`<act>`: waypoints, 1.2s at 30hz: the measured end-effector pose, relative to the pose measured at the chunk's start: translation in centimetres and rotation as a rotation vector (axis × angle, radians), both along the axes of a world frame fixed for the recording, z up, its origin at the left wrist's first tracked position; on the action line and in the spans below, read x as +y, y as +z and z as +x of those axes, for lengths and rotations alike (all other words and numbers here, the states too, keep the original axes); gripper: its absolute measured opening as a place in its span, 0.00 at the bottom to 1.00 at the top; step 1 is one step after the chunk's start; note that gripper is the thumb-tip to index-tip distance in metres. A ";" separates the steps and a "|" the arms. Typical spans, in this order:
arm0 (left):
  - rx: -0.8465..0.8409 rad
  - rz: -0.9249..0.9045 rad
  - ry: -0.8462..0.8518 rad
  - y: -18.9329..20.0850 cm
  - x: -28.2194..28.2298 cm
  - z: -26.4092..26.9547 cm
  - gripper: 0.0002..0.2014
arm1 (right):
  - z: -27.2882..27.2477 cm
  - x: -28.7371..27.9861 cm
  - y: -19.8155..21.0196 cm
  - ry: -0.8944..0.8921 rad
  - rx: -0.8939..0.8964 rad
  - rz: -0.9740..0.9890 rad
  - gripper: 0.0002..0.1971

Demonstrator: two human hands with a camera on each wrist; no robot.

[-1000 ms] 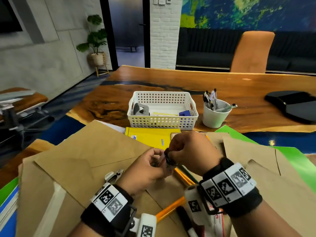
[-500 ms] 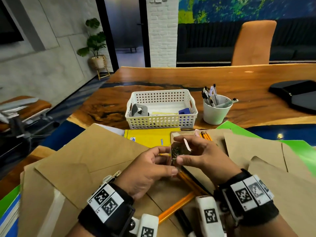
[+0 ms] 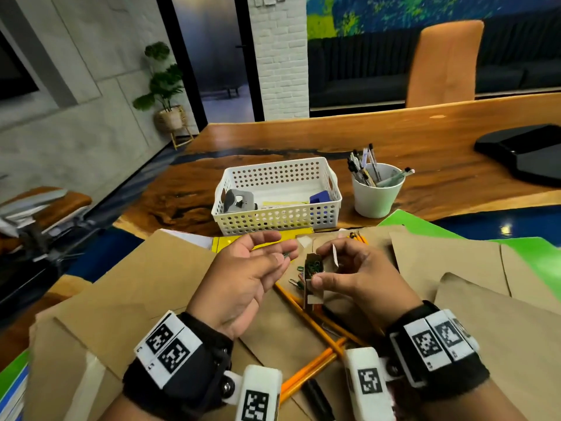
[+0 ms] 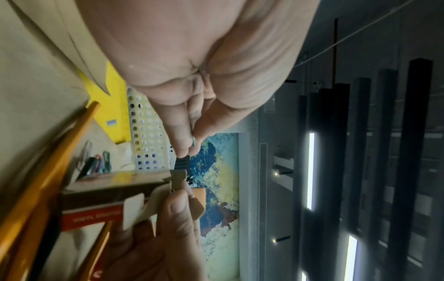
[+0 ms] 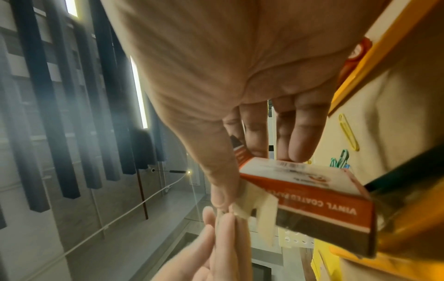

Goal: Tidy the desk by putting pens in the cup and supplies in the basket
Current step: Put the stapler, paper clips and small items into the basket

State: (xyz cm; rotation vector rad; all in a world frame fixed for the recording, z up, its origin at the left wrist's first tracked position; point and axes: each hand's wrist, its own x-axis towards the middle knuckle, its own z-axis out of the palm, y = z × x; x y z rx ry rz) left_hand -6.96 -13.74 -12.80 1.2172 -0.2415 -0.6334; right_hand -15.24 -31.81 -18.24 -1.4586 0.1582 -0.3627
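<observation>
your right hand holds the little clip box open, just in front of the basket. your left hand pinches one green clip beside the box. i think you are filling it; next, drop the clip in.

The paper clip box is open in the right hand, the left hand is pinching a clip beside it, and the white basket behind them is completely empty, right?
Not quite. The white basket is not empty: the head view shows a grey tool and a blue item inside. The rest holds: the right hand holds the open paper clip box, and the left hand pinches a clip.
</observation>
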 end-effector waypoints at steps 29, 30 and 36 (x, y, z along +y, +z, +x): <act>-0.203 0.215 -0.406 4.9 -0.5 -1.8 0.40 | 0.2 1.6 0.2 0.002 0.027 0.039 0.23; -0.239 0.253 -0.446 5.1 -0.6 -1.8 0.42 | 0.2 1.7 0.2 0.006 0.026 0.029 0.24; -0.381 0.365 -0.486 6.2 -1.1 -1.3 0.43 | -0.1 1.5 0.7 0.012 0.020 0.052 0.22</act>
